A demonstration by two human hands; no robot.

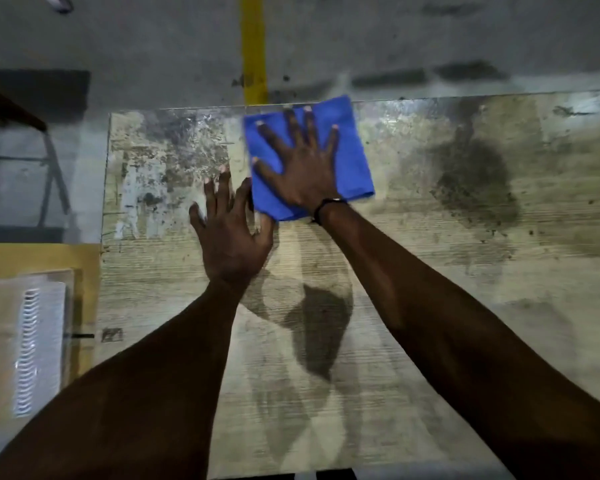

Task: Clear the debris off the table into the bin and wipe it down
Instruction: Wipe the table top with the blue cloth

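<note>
Both forearms are bare, no sleeves in view. The right hand (300, 168) has a thin dark wristband (323, 207) looped at the wrist (too blurred to tell its material). The left hand (231, 233) wears nothing: no ring, no glove, no band.

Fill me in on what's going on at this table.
A person is wiping the table down. The right hand is pressed flat, fingers spread, on a folded blue cloth near the far edge. The left hand lies open on the bare surface just beside the cloth, touching its near left corner. The tabletop looks worn and stained, with a dark smudgy patch to the right of the cloth. No loose debris stands out, though the picture is blurry.
</note>
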